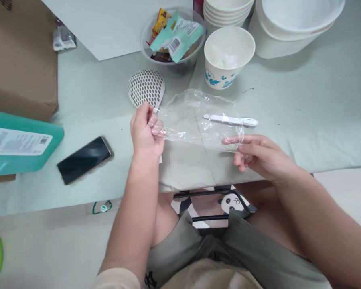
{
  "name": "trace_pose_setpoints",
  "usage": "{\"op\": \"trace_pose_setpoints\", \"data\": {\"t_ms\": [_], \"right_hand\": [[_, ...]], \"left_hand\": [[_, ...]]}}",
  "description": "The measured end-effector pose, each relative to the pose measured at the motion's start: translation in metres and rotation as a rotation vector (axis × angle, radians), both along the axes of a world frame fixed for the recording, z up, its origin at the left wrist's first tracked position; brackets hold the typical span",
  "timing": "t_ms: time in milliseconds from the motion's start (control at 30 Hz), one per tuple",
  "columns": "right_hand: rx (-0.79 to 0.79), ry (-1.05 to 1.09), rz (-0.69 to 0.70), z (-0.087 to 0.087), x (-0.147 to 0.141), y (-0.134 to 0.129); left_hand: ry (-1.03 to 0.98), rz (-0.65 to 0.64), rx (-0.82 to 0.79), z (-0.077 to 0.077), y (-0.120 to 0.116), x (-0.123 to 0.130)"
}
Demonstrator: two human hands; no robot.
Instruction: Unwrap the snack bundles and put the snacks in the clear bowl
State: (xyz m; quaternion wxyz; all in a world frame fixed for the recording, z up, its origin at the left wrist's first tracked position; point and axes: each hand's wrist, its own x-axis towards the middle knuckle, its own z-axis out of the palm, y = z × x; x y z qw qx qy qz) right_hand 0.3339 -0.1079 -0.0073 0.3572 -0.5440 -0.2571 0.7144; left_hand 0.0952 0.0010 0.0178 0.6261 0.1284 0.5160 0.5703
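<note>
A clear plastic bag (186, 120) is stretched between my two hands above the table's front part. My left hand (147, 130) pinches its left end, fingers curled into the film. At the other end my right hand (255, 154) grips the film between thumb and fingers. A white pen-like tool (231, 119) lies on the table, partly seen through the film. Just beyond my left hand is a white perforated oval piece (146, 87), its near edge close to my fingertips.
Behind the bag stand a paper cup (228, 60), stacked bowls (289, 38) and a tub of wrapped snacks (174, 40). A phone (84, 160), a green container (24, 142) and a cardboard box (21, 64) are at the left. The table's front edge runs above my lap.
</note>
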Motion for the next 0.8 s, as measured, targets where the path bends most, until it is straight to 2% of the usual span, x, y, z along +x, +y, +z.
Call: {"op": "trace_pose_setpoints", "data": {"t_ms": [100, 267, 467, 600, 667, 800], "right_hand": [[0.033, 0.071, -0.055, -0.005, -0.001, 0.003], [0.054, 0.104, -0.269, -0.009, -0.010, 0.014], [0.144, -0.073, -0.448, -0.006, -0.008, 0.018], [0.138, -0.070, -0.473, -0.007, -0.004, 0.016], [0.125, -0.090, -0.470, -0.006, -0.003, 0.016], [0.089, -0.189, -0.461, 0.000, -0.005, 0.018]], "left_hand": [[-0.105, -0.126, -0.094, 0.011, -0.003, 0.002], [-0.135, -0.232, -0.077, 0.016, -0.010, 0.003], [-0.152, -0.445, -0.019, 0.006, -0.010, -0.008], [-0.190, -0.406, 0.090, -0.003, -0.010, -0.011], [-0.196, -0.444, 0.134, -0.008, -0.009, -0.012], [-0.068, -0.703, 0.199, -0.019, -0.005, -0.019]]}}
